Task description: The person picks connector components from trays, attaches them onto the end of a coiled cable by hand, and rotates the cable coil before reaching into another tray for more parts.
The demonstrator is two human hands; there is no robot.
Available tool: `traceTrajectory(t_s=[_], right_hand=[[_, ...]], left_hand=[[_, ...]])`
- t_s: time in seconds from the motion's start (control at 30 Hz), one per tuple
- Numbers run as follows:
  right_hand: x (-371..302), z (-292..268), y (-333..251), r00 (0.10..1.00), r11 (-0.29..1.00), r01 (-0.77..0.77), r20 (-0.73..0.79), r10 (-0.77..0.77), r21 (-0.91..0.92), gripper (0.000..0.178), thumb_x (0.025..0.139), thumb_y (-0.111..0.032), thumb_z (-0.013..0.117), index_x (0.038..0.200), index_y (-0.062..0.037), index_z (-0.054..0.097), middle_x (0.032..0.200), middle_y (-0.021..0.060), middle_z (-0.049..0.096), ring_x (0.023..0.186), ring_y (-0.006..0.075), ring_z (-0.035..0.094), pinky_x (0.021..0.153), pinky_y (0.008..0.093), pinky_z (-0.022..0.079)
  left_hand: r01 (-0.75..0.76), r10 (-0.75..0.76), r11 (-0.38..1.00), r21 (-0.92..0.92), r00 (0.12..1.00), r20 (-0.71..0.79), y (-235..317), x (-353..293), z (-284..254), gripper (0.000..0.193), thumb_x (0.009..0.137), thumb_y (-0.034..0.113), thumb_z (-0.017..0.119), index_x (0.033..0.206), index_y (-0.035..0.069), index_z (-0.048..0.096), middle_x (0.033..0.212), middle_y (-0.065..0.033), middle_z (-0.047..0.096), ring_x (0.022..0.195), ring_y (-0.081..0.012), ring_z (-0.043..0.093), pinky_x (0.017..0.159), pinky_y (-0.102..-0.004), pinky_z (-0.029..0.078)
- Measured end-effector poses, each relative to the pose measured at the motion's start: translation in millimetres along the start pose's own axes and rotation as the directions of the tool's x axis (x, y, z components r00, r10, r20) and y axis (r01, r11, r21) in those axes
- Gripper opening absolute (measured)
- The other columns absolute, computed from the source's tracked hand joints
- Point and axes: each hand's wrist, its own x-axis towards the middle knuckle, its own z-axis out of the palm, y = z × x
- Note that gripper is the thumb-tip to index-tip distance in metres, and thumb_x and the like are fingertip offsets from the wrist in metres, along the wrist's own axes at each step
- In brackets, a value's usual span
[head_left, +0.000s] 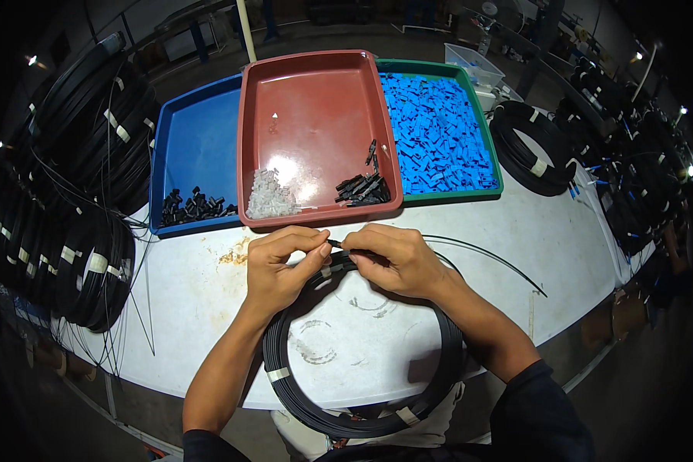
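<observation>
A black coiled cable (285,369), bound with white tape bands, lies on the white table (516,254) in front of me. My left hand (281,266) and my right hand (393,258) meet above the coil's far side. Between their fingertips they pinch the cable's end (335,242), where a small black piece sits. A loose black strand (500,262) runs off to the right from my right hand.
Three trays stand behind my hands: a blue one (196,146) with small black parts, a red one (316,115) with clear and black parts, and a green one (494,165) full of blue pieces. Taped black cable coils are stacked at left (77,262) and right (527,146).
</observation>
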Motion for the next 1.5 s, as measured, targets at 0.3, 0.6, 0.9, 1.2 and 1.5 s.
traceTrajectory(t_s=[0.3, 0.6, 0.9, 1.2, 1.5], right_hand=[[-0.5, -0.2, 1.5, 1.0, 1.0, -0.023, -0.001, 0.023, 0.015, 0.023, 0.084, -0.001, 0.069, 0.107, 0.0005, 0.067, 0.094, 0.0147, 0.07, 0.079, 0.0301, 0.069, 0.071, 0.0373, 0.056], [0.2, 0.3, 2.3, 0.999, 0.998, -0.022, -0.024, 0.023, 0.053, 0.022, 0.083, -0.001, 0.071, 0.104, 0.0004, 0.068, 0.09, 0.0139, 0.071, 0.076, 0.0284, 0.07, 0.069, 0.0361, 0.056], [-0.6, 2.6, 2.2, 0.999, 0.998, -0.044, -0.028, 0.045, 0.055, 0.023, 0.083, -0.002, 0.071, 0.105, -0.0003, 0.067, 0.091, 0.0143, 0.071, 0.076, 0.0282, 0.07, 0.068, 0.0366, 0.056], [-0.7, 1.7, 5.3, 1.0, 1.0, -0.026, -0.005, 0.026, 0.015, 0.025, 0.083, -0.003, 0.071, 0.108, -0.0007, 0.067, 0.095, 0.0143, 0.071, 0.08, 0.0293, 0.071, 0.072, 0.0371, 0.056], [0.8, -0.8, 1.3, 0.999, 0.997, -0.046, -0.012, 0.047, 0.057, 0.022, 0.081, -0.002, 0.07, 0.103, 0.0, 0.068, 0.087, 0.0144, 0.072, 0.072, 0.0281, 0.07, 0.066, 0.0363, 0.056]], left_hand=[[-0.051, 0.05, 0.998, 0.03, 0.999, 0.021, -0.6, 1.0, -0.6, 0.015, 0.087, -0.003, 0.074, 0.102, -0.005, 0.076, 0.095, -0.0145, 0.075, 0.08, -0.0149, 0.071, 0.071, -0.0256, 0.056], [-0.048, 0.046, 0.998, 0.051, 0.998, 0.033, -1.4, 0.1, -0.9, 0.013, 0.087, -0.005, 0.074, 0.099, -0.005, 0.076, 0.097, -0.0164, 0.074, 0.082, -0.017, 0.07, 0.073, -0.0267, 0.056], [0.011, -0.011, 1.0, 0.016, 1.0, 0.022, -5.5, -1.7, -3.7, 0.015, 0.086, -0.002, 0.076, 0.101, -0.004, 0.077, 0.097, -0.0149, 0.075, 0.084, -0.0165, 0.071, 0.076, -0.0268, 0.056], [0.034, -0.033, 0.999, -0.024, 0.999, 0.028, -3.3, 0.0, -1.6, 0.014, 0.087, -0.002, 0.074, 0.102, -0.005, 0.076, 0.097, -0.0149, 0.075, 0.084, -0.0157, 0.07, 0.076, -0.0268, 0.056], [-0.011, 0.01, 0.999, 0.032, 0.999, 0.04, -3.2, -0.6, -1.8, 0.015, 0.086, -0.002, 0.075, 0.101, -0.004, 0.077, 0.098, -0.0154, 0.076, 0.087, -0.0175, 0.072, 0.078, -0.028, 0.056]])
